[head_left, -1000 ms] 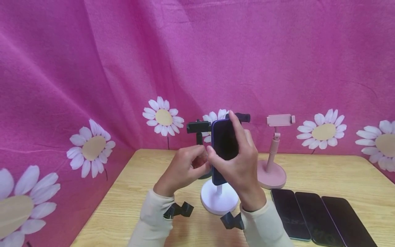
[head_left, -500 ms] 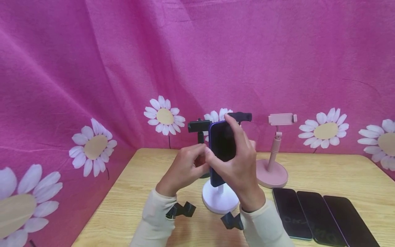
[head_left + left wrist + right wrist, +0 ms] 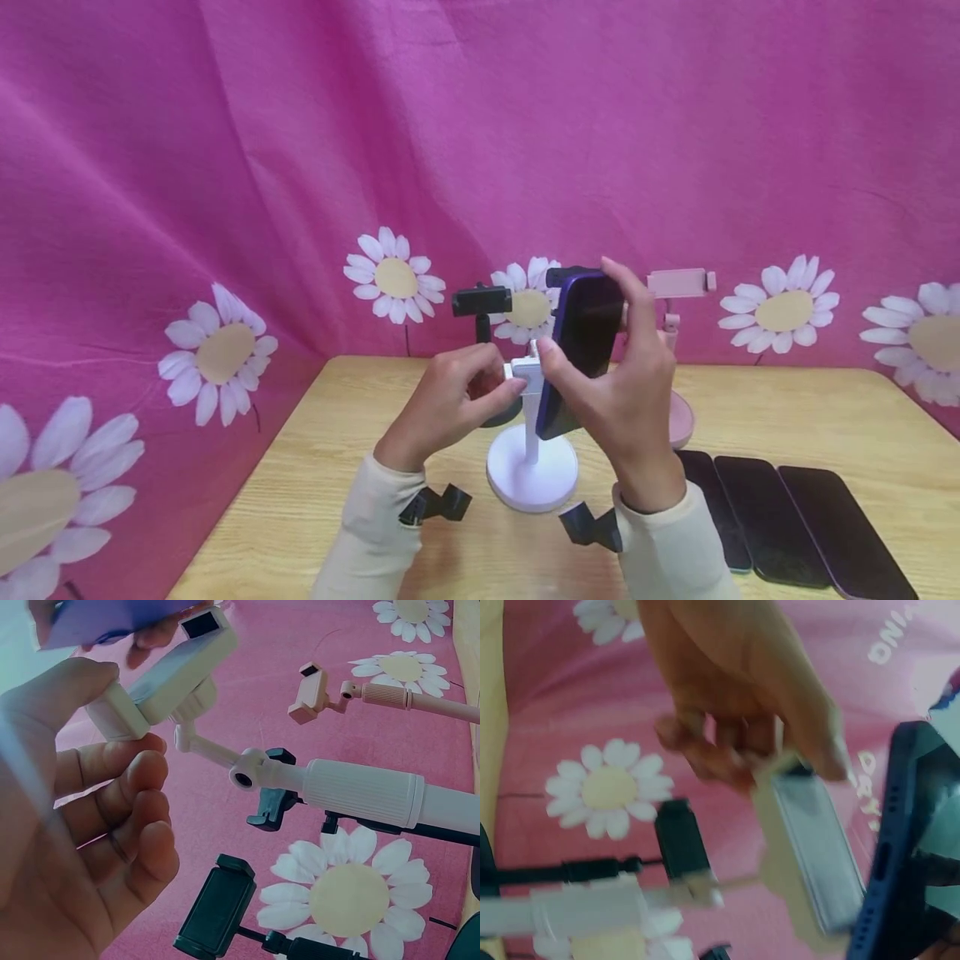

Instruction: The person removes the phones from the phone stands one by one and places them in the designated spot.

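A white phone stand (image 3: pixel 532 487) stands upright on the table, its clamp (image 3: pixel 176 667) tilted at the top of a jointed arm. My left hand (image 3: pixel 447 407) pinches the clamp's end piece between thumb and forefinger; the other fingers curl loosely below, as the left wrist view shows. In my right hand (image 3: pixel 633 392) is a dark-screened smartphone (image 3: pixel 588 329) with a blue-purple frame, gripped by its long edges between thumb and fingers. The phone is upright, slightly tilted, just right of the clamp. In the right wrist view, the clamp's flat face (image 3: pixel 817 855) shows beside the phone's edge.
Behind the hands are a black phone stand (image 3: pixel 482 302), a second dark stand (image 3: pixel 566 275) partly hidden by the phone, and a pink stand (image 3: pixel 681 284). Three dark smartphones (image 3: pixel 772 521) lie side by side at the right of the wooden table (image 3: pixel 300 492). A flowered pink cloth (image 3: pixel 637 125) hangs behind.
My right hand has moved the smartphone to the right, off the front of the white clamp, which now shows. The left hand stays at the clamp.
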A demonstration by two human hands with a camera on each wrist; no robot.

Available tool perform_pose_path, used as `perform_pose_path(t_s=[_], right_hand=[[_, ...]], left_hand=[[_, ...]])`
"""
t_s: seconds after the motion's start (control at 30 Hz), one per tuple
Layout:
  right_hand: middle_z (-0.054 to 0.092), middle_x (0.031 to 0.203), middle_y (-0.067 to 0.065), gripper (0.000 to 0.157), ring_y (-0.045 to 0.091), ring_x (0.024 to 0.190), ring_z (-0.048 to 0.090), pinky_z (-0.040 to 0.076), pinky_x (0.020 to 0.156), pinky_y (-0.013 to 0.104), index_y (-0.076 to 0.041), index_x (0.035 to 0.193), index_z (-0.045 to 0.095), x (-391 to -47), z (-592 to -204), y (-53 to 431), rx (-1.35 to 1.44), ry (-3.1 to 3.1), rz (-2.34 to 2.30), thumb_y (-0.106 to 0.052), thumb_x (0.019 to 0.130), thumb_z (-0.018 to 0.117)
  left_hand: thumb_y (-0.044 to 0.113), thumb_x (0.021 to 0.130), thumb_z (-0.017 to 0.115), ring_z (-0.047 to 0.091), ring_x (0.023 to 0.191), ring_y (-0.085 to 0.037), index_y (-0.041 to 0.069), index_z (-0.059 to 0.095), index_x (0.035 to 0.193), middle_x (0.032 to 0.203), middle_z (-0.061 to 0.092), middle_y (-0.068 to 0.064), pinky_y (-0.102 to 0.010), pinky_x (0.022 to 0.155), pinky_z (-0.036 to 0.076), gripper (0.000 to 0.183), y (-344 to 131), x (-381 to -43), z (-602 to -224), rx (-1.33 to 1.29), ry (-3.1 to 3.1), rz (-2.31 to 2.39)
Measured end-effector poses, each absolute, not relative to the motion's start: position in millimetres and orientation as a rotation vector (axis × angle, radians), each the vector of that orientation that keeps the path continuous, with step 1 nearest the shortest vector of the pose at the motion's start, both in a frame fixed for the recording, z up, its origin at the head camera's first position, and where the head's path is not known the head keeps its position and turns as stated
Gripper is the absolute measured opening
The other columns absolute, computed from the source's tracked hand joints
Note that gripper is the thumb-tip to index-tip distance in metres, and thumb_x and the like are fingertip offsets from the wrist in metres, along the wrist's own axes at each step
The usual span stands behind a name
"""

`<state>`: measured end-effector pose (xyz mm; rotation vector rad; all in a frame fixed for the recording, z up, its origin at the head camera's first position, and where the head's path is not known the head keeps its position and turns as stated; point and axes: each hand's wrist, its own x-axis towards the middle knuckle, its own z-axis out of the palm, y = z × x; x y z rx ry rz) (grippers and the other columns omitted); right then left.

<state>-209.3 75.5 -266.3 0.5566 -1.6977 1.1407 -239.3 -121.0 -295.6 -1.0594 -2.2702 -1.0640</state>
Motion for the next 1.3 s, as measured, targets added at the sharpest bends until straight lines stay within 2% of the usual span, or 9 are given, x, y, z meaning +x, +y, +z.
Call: perform_pose_path(t_s=[0.1, 0.2, 0.3, 0.53, 0.83, 0.97, 1.13, 1.23, 1.3], right_hand=[[0.067, 0.096, 0.009, 0.078, 0.017, 0.075, 0.057, 0.045, 0.055, 0.021, -0.02, 0.142, 0.043, -206, -265, 90, 0.457, -1.78, 1.162, -0.022, 0.073, 0.079], [0.067, 0.092, 0.008, 0.079, 0.016, 0.069, 0.055, 0.045, 0.051, 0.022, -0.026, 0.143, 0.041, -205, -266, 105, 0.373, -1.874, 1.152, -0.025, 0.074, 0.08], [0.065, 0.086, 0.007, 0.078, 0.016, 0.064, 0.054, 0.046, 0.052, 0.026, -0.027, 0.141, 0.041, -206, -270, 120, 0.313, -1.958, 1.087, -0.029, 0.074, 0.081], [0.063, 0.092, 0.008, 0.077, 0.023, 0.072, 0.058, 0.049, 0.058, 0.038, -0.022, 0.139, 0.041, -209, -280, 144, 0.217, -2.115, 0.988, -0.034, 0.074, 0.081], [0.059, 0.1, 0.012, 0.077, 0.026, 0.081, 0.055, 0.051, 0.06, 0.043, -0.009, 0.136, 0.042, -211, -305, 165, 0.238, -2.25, 0.852, -0.032, 0.074, 0.081], [0.054, 0.103, 0.016, 0.08, 0.029, 0.085, 0.052, 0.054, 0.061, 0.049, -0.008, 0.137, 0.041, -211, -324, 169, 0.245, -2.335, 0.771, -0.036, 0.074, 0.08], [0.051, 0.1, 0.02, 0.078, 0.033, 0.079, 0.056, 0.055, 0.056, 0.049, -0.009, 0.135, 0.042, -211, -347, 165, 0.232, -2.502, 0.733, -0.044, 0.075, 0.078], [0.05, 0.111, 0.024, 0.073, 0.036, 0.083, 0.059, 0.056, 0.057, 0.05, -0.012, 0.131, 0.043, -213, -358, 159, 0.231, -2.6, 0.733, -0.044, 0.075, 0.077], [0.047, 0.113, 0.025, 0.071, 0.035, 0.077, 0.059, 0.056, 0.055, 0.048, -0.012, 0.128, 0.043, -213, -365, 157, 0.224, -2.664, 0.721, -0.043, 0.075, 0.077]], left_hand=[[0.022, 0.087, 0.073, 0.05, 0.063, -0.009, 0.015, 0.057, 0.084, 0.071, 0.051, 0.007, -0.024, 0.055, 0.047, 0.017, -120, -239, -295, -1.054, -2.281, -1.083], [0.023, 0.088, 0.072, 0.05, 0.063, -0.01, 0.016, 0.057, 0.084, 0.071, 0.051, 0.006, -0.025, 0.055, 0.048, 0.017, -120, -239, -295, -1.048, -2.292, -1.098], [0.023, 0.087, 0.073, 0.051, 0.064, -0.012, 0.016, 0.057, 0.084, 0.072, 0.051, 0.006, -0.027, 0.055, 0.048, 0.017, -120, -238, -296, -1.037, -2.3, -1.102], [0.022, 0.087, 0.073, 0.052, 0.064, -0.012, 0.016, 0.057, 0.084, 0.072, 0.052, 0.006, -0.028, 0.056, 0.05, 0.017, -122, -240, -296, -1.026, -2.304, -1.104], [0.019, 0.085, 0.074, 0.052, 0.064, -0.011, 0.016, 0.057, 0.084, 0.072, 0.053, 0.007, -0.027, 0.057, 0.05, 0.018, -119, -240, -297, -1.026, -2.302, -1.111], [0.021, 0.086, 0.074, 0.052, 0.064, -0.011, 0.016, 0.056, 0.084, 0.072, 0.053, 0.007, -0.029, 0.056, 0.05, 0.018, -119, -240, -298, -1.024, -2.309, -1.116], [0.021, 0.087, 0.073, 0.052, 0.064, -0.012, 0.016, 0.056, 0.085, 0.072, 0.054, 0.007, -0.029, 0.056, 0.051, 0.018, -120, -241, -297, -1.032, -2.308, -1.125], [0.021, 0.087, 0.073, 0.053, 0.064, -0.013, 0.016, 0.057, 0.085, 0.072, 0.054, 0.007, -0.028, 0.056, 0.051, 0.018, -120, -241, -297, -1.03, -2.306, -1.129], [0.022, 0.087, 0.073, 0.053, 0.064, -0.013, 0.016, 0.057, 0.085, 0.072, 0.054, 0.007, -0.027, 0.056, 0.05, 0.018, -120, -241, -298, -1.027, -2.308, -1.131]])
